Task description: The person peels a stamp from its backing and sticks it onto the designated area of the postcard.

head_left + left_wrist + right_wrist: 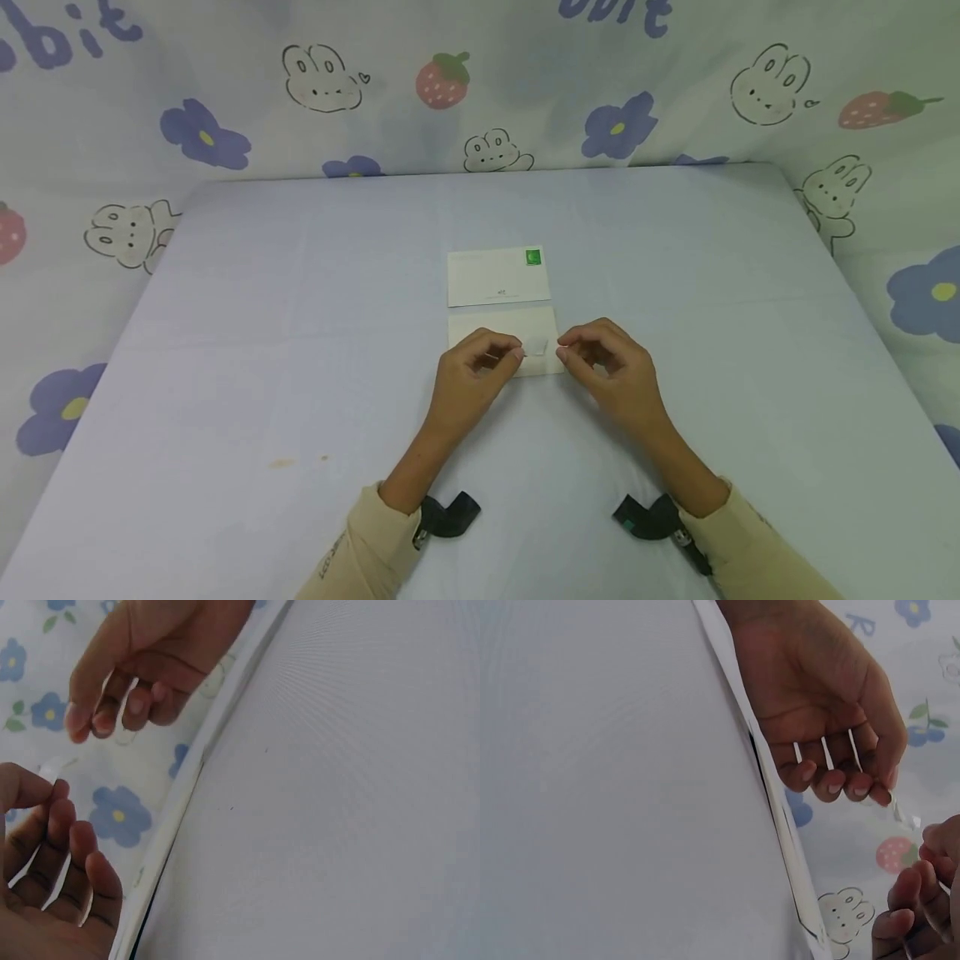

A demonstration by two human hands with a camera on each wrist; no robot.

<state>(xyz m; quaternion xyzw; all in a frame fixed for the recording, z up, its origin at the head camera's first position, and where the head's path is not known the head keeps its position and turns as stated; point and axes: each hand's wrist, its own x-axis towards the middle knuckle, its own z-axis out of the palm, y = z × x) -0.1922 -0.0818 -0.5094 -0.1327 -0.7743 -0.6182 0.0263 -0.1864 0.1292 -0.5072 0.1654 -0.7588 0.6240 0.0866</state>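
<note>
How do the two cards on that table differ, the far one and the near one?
The far card shows a green stamp; the near card shows none on its visible part. The far card is fully in view; the left hand partly hides the near card. Both are pale rectangles lying on the table.

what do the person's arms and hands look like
The left hand and right hand are bare. The left sleeve, with small dark lettering, and the right sleeve are beige. A bent black gadget shows at each sleeve's end; the right one has a green mark.
</note>
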